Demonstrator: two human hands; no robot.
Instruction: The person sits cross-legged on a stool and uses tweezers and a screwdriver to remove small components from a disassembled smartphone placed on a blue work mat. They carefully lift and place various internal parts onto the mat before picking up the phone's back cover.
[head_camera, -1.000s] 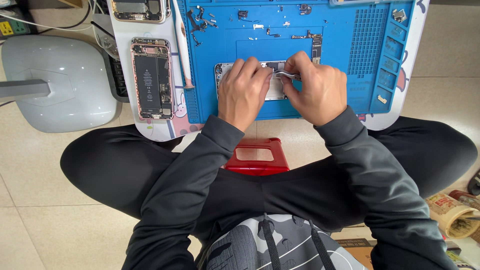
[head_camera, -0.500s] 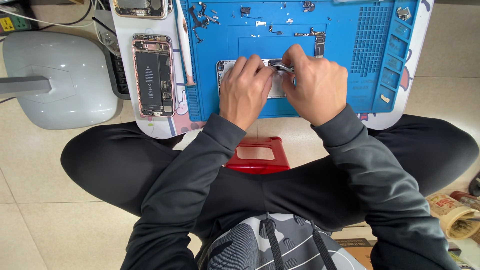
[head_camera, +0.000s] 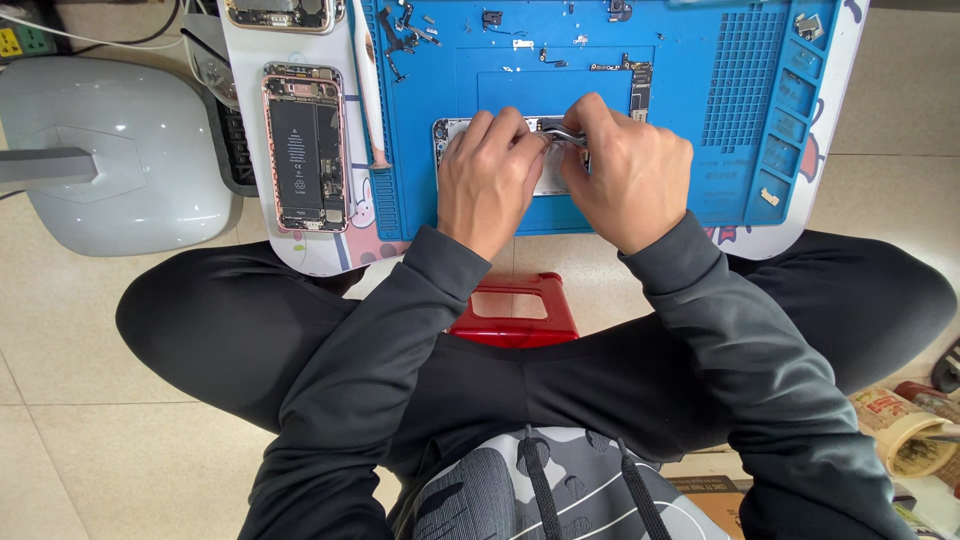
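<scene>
head view showed both hands meeting over a silver phone body (head_camera: 447, 133) lying crosswise at the blue mat's (head_camera: 700, 90) centre, the right hand (head_camera: 630, 175) pinching metal tweezers (head_camera: 562, 135) shut, tips pointing left toward the left hand (head_camera: 490, 175) pressing the phone down.

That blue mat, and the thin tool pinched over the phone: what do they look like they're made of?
The blue mat looks like silicone or soft rubber: matte, evenly coloured, with moulded trays and a grid pressed into it. The thin tool, pinched between the left hand and right hand, looks like bare metal, probably steel tweezers: silvery with bright glints. Most of it is hidden, so that is a guess.
</scene>
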